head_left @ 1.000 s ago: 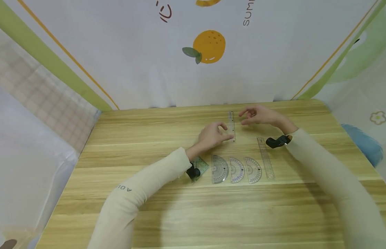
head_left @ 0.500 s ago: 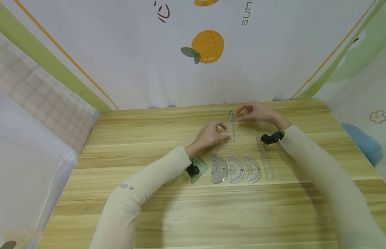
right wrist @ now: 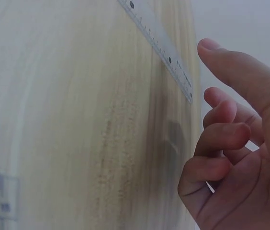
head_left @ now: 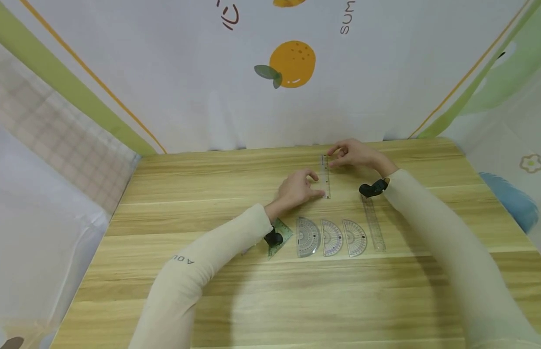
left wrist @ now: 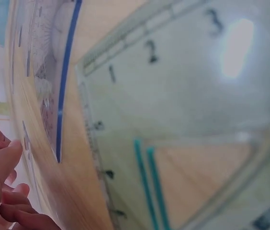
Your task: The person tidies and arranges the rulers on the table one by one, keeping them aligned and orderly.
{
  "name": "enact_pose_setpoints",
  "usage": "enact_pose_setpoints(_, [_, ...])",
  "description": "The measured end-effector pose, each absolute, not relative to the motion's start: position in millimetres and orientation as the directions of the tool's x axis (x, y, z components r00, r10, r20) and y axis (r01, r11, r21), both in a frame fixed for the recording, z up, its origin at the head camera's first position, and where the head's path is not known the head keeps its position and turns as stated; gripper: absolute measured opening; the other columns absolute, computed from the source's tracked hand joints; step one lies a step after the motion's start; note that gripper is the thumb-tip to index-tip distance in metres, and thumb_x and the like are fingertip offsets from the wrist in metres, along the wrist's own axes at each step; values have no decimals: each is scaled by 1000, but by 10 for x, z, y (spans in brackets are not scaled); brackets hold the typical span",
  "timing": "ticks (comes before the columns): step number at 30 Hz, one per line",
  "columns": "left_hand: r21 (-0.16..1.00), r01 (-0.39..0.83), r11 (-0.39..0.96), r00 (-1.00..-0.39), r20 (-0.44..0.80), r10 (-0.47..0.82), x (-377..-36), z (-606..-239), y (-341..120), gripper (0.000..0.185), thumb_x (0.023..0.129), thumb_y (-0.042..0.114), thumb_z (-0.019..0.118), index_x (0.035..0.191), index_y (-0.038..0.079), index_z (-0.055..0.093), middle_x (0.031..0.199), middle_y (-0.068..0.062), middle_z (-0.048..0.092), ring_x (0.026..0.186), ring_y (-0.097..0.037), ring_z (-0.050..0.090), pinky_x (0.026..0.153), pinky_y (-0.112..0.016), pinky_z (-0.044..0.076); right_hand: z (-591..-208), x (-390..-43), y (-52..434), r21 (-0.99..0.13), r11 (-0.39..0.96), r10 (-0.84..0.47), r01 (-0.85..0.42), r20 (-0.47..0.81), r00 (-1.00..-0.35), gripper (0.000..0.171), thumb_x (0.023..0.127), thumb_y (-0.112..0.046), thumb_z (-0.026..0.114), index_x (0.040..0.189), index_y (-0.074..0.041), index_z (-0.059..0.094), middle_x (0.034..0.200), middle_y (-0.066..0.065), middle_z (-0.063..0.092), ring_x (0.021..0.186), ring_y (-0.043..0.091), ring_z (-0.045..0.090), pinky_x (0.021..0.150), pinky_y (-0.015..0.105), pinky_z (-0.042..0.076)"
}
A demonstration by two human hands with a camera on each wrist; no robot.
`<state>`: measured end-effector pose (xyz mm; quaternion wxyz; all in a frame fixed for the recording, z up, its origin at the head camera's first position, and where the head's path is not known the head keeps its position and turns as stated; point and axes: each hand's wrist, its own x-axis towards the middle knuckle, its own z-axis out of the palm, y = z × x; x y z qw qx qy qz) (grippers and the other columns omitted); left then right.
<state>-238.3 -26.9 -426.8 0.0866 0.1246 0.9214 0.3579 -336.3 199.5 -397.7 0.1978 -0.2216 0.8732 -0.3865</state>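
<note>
Beside ruler [head_left: 326,175] — hands [head_left: 296,190], maybe touching.

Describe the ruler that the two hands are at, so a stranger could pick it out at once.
On the wooden table, look past the near row of three protractors toward the back wall. There a short clear ruler lies pointing away, with the left hand at its near end and the right hand at its far end. The other clear ruler ends that row.

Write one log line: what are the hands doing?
left hand: touches ruler near end | right hand: at far end, contact unclear | table
</note>
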Motion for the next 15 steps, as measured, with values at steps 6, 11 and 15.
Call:
enact_pose_setpoints(6, [663,160,731,-960,-69,273,-2389,-4283,-255,45,83,37,87,118,16,67,83,3,64,70,-13,57,59,-29,44,-3986,-3400,1998,-762,597,-554,-250,-166,-816,43,94,-13,76,129,7,62,91,16,61,81,25,51,78,36,40])
enact_pose_setpoints(11, [654,161,739,-962,-65,266,-2392,-4278,-238,45,82,38,87,117,17,67,82,3,64,70,-12,57,59,-29,44,-4130,-3524,2034,-752,610,-538,-251,-160,-828,43,93,-19,78,128,1,65,89,13,61,79,23,51,77,36,40])
enact_pose_setpoints(15, [640,163,751,-963,-63,263,-2395,-4281,-210,44,82,37,87,116,16,68,83,4,64,70,-12,58,59,-28,45,-4112,-3508,2010,-752,607,-543,-257,-156,-825,42,92,-17,78,128,2,65,87,13,60,77,23,50,76,35,40])
